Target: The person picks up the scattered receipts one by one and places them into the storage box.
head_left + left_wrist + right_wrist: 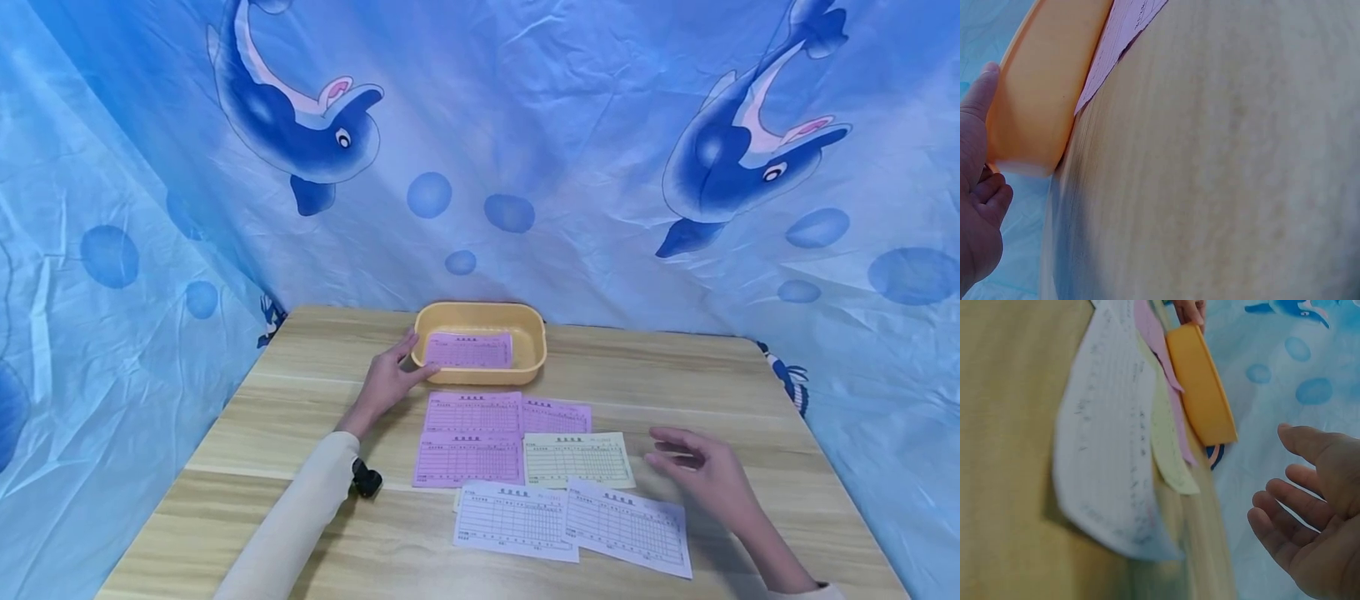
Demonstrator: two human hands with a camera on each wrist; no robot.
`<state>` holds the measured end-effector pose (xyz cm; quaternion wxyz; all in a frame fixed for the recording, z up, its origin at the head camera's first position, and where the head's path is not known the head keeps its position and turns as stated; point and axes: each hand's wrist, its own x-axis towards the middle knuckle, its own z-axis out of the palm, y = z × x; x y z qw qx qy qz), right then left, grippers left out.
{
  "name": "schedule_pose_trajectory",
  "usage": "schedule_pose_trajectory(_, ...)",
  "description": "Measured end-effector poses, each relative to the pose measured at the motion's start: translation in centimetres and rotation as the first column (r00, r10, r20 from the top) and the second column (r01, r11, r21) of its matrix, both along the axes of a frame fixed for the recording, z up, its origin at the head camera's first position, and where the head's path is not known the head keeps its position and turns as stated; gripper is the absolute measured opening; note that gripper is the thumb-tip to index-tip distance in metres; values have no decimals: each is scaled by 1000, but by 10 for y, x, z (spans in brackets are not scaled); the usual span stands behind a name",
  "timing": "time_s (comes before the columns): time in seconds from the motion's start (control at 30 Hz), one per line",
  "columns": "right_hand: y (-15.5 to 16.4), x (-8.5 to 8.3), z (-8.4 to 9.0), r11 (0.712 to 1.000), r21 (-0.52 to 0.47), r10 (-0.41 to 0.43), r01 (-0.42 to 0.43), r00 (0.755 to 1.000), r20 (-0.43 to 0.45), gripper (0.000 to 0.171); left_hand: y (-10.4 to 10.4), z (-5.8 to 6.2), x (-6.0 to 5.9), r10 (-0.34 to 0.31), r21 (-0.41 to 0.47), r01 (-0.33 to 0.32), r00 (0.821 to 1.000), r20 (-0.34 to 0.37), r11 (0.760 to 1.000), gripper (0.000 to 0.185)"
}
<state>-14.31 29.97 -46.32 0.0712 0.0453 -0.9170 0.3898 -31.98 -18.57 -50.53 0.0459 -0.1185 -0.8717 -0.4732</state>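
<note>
My left hand (pixel 386 379) grips the left end of a yellow-orange plastic basin (pixel 480 377), thumb along the front rim and fingers at the side. Inside the basin lies a pink printed form slip (pixel 468 351). My right hand (pixel 701 471) is held over the table at the right with loosely bent fingers and nothing in them. Nearest to it are a pale yellow form slip (pixel 577 461) and a white form slip (pixel 628 527). In the right wrist view, that hand (pixel 1310 512) shows its spread fingers, apart from the papers.
Several more slips lie in front of the basin: pink slips (pixel 468 460) toward the left and another white slip (pixel 516 522) nearer me. All rest on a wood-grain table (pixel 247 492). A blue dolphin-print cloth (pixel 525 125) hangs behind the table and along its sides.
</note>
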Motion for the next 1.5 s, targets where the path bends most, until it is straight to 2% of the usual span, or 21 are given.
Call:
schedule_pose_trajectory(0.07, 3, 7, -3, 1000, 3, -15, 15, 1000, 18, 42, 0, 0, -1, -1, -5, 1, 1000, -1, 1000, 93)
schedule_pose_trajectory(0.3, 9, 27, -11, 997, 25, -77, 74, 984, 160, 53, 0, -1, -2, -1, -10, 1, 1000, 3, 1000, 95)
schedule_pose_trajectory(0.47, 13, 40, -17, 995, 43, -100, 93, 972, 212, 59, 0, -1, -1, -1, -1, 1, 1000, 5, 1000, 93)
schedule_pose_trajectory(0.8, 17, 52, -31, 983, 99, -181, 155, 917, 355, 74, 0, 0, 0, -1, -6, 1, 1000, 14, 1000, 93)
schedule_pose_trajectory(1.07, 20, 55, -38, 975, 112, -221, 193, 892, 393, 77, 1, 0, -1, -6, 2, 6, 1000, 13, 1000, 89)
schedule_pose_trajectory(1.37, 17, 58, -45, 975, 144, -210, 167, 905, 370, 73, 1, -1, -1, 0, 0, 0, 1000, 11, 1000, 89)
schedule_pose_trajectory(1.5, 16, 57, -45, 975, 161, -206, 154, 900, 384, 72, 1, 0, -1, 6, -1, -6, 1000, 14, 1000, 89)
